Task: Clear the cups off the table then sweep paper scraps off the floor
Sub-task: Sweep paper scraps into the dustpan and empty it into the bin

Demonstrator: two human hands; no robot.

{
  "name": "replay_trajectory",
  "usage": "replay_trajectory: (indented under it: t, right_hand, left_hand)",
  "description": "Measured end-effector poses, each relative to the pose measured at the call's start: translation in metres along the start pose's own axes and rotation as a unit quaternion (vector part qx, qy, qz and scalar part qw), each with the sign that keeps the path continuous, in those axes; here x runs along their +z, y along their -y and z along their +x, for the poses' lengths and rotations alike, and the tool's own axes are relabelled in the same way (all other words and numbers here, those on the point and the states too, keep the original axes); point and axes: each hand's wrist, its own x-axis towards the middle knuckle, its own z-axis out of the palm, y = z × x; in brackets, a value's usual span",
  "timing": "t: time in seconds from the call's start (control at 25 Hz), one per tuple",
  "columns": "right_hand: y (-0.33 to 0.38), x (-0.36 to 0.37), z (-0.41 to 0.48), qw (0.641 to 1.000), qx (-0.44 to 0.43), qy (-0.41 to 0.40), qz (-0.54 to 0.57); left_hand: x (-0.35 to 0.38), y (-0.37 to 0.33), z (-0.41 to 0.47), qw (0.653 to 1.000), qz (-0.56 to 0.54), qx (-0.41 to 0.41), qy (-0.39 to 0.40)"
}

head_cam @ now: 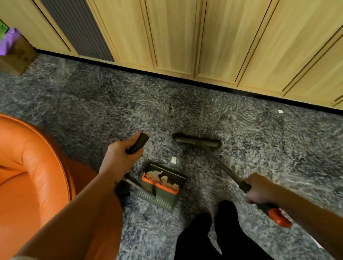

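Right hand (257, 191) is curled round the broom (224, 167) handle. Left hand (121, 155) grips the dustpan (163, 189) handle, its wrist hiding the shaft. The dustpan sits on the carpet (207, 107), its contents blurred. One scrap (173, 160) lies between pan and broom head; another (280, 111) lies by the cabinets (240, 32).

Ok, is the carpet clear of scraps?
No, a scrap lies on it between the dustpan and the broom.
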Motion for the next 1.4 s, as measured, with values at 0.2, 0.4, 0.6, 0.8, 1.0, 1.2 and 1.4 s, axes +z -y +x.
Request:
replay_trajectory:
  t: [0.2,0.4,0.6,0.8,1.0,1.2,1.4]
  right_hand:
    - [-0.044,0.023,-0.016,0.994,0.041,0.100,-0.029]
    - [-0.058,0.027,-0.022,0.991,0.021,0.132,-0.001]
    - [-0.068,0.010,-0.036,0.988,-0.019,0.139,0.070]
    - [-0.078,-0.015,-0.057,0.980,-0.042,0.128,0.148]
    - [-0.095,-0.021,-0.056,0.975,-0.019,0.068,0.208]
    - [-0.138,-0.038,-0.056,0.952,0.025,0.000,0.304]
    - [-0.200,-0.071,-0.068,0.901,0.047,-0.086,0.423]
  left_hand:
    - [0.007,-0.015,0.011,0.999,0.033,0.028,0.001]
    - [0.008,-0.024,0.020,0.998,0.049,0.029,0.002]
    - [0.009,-0.026,0.021,0.997,0.068,0.022,0.004]
    - [0.009,-0.024,0.021,0.999,0.038,0.022,-0.003]
    - [0.024,-0.050,0.032,0.998,0.023,0.062,0.008]
    - [0.064,-0.130,0.066,0.983,0.051,0.168,0.062]
    - [0.133,-0.228,0.108,0.959,0.121,0.228,0.116]
